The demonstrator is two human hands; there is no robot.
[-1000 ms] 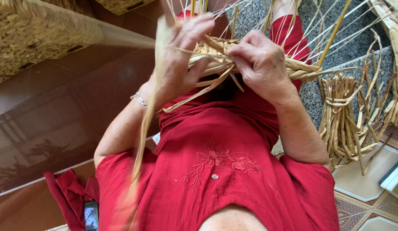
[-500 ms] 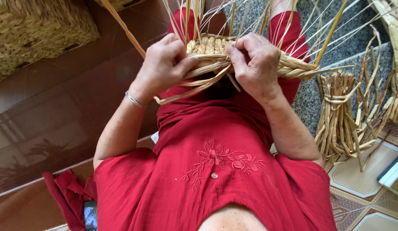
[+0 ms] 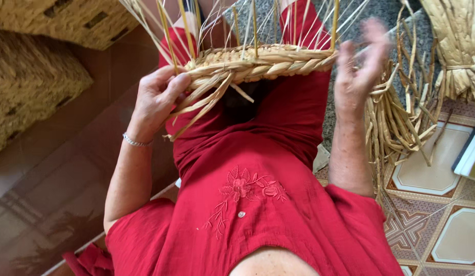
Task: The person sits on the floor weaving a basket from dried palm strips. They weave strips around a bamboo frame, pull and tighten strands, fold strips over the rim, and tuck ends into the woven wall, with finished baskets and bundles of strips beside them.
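Head view: the half-woven straw basket (image 3: 258, 61) is being pinched at its braided rim by the left hand (image 3: 158, 97); loose strands are being trailed just below that grip. The right hand (image 3: 357, 71) is being held spread, apart. Light, pliable, probably brittle.

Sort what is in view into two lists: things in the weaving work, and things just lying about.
In the work:
- left hand gripping the loose strands
- half-woven straw basket
- upright stakes
- right hand, lifted off, fingers spread, blurred

Lying about:
- bundle of dried reeds
- finished woven baskets
- tied straw sheaf
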